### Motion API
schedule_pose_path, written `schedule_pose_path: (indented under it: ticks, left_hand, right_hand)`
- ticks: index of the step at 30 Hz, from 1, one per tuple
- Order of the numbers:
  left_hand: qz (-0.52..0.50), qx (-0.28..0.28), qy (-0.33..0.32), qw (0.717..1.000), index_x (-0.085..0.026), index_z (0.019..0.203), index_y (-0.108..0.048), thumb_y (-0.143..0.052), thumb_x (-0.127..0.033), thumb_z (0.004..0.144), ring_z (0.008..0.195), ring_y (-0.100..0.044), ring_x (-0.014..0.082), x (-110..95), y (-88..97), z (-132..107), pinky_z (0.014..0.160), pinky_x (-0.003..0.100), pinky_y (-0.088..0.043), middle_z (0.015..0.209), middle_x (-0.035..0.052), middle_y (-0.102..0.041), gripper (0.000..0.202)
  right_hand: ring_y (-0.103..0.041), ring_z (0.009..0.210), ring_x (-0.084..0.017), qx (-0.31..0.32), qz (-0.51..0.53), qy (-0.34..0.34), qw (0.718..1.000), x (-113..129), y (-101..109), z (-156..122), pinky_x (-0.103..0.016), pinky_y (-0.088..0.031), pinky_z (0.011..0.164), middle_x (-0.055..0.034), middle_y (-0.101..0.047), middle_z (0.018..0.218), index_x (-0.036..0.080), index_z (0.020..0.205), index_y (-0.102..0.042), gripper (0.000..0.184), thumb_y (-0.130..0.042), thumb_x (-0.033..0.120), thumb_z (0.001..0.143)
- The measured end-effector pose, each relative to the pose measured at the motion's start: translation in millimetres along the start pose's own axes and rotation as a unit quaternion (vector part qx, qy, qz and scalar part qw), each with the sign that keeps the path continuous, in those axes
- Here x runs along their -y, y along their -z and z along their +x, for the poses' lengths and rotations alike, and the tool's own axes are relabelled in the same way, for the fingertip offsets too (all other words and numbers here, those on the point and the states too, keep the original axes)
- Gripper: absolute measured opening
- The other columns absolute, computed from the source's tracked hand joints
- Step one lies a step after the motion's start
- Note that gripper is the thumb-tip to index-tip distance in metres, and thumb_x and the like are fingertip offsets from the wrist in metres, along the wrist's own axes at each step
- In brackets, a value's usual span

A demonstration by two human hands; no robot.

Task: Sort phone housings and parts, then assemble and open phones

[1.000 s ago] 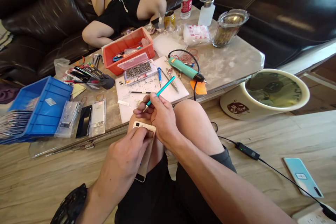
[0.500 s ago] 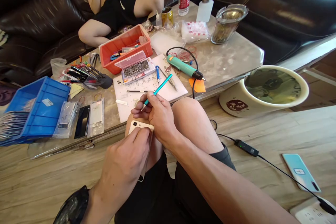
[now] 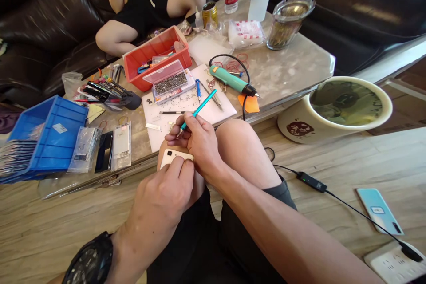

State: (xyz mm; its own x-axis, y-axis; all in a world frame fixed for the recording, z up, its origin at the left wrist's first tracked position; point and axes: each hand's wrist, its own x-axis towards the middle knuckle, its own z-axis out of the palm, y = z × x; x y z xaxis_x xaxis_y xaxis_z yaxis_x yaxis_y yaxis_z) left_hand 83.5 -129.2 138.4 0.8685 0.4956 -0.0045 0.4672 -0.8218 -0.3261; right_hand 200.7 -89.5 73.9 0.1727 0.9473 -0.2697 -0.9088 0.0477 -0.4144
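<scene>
A white phone (image 3: 170,156) lies back-up on my left knee. My left hand (image 3: 163,199) is closed over it, fingers pressing its upper back; most of the phone is hidden beneath. My right hand (image 3: 196,142) grips a thin teal screwdriver (image 3: 199,109), tip pointing down-left, at the phone's top edge. The two hands touch above the phone. A dark watch (image 3: 89,259) sits on my left wrist.
The low stone table (image 3: 299,69) carries a white mat (image 3: 213,117), screw box (image 3: 173,83), orange bin (image 3: 146,55), blue bin (image 3: 49,133), teal electric driver (image 3: 229,80), bottles and a jar. A person sits on the dark sofa. On the floor: a basin (image 3: 336,111), adapter (image 3: 311,182), phone (image 3: 379,211).
The view has drifted, so everything sits slightly higher and to the left. Both hands stay on the phone; my left fingers have crept a little further up its back.
</scene>
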Motion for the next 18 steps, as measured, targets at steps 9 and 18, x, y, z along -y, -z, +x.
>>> schedule_pose_path:
  ticks: [9, 18]
  left_hand:
    - [-0.124, -0.005, 0.018, 0.992, -0.018, 0.088, -0.063, -0.049, -0.013, 0.096, 0.065, -0.065, 0.0191, 20.8, -14.0, 0.9, 0.055, 0.032, -0.045, 0.079, 0.0017, -0.065, 0.017]
    - [-0.222, 0.031, 0.049, 0.973, -0.02, 0.1, -0.067, -0.051, -0.023, 0.102, 0.082, -0.069, 0.0183, 27.4, -9.0, -2.1, 0.067, 0.029, -0.05, 0.095, 0.0029, -0.071, 0.016]
  right_hand:
    - [-0.07, 0.054, -0.011, 0.002, -0.016, 0.02, 1.0, -0.7, -2.7, -1.8, -0.02, -0.062, 0.055, 0.0044, -0.066, 0.06, 0.018, 0.077, -0.061, 0.034, -0.054, 0.029, 0.108]
    - [-0.071, 0.053, -0.011, 0.001, -0.019, 0.027, 0.999, -1.7, -4.5, -0.9, -0.02, -0.062, 0.054, 0.0049, -0.066, 0.059, 0.017, 0.078, -0.061, 0.034, -0.05, 0.025, 0.109]
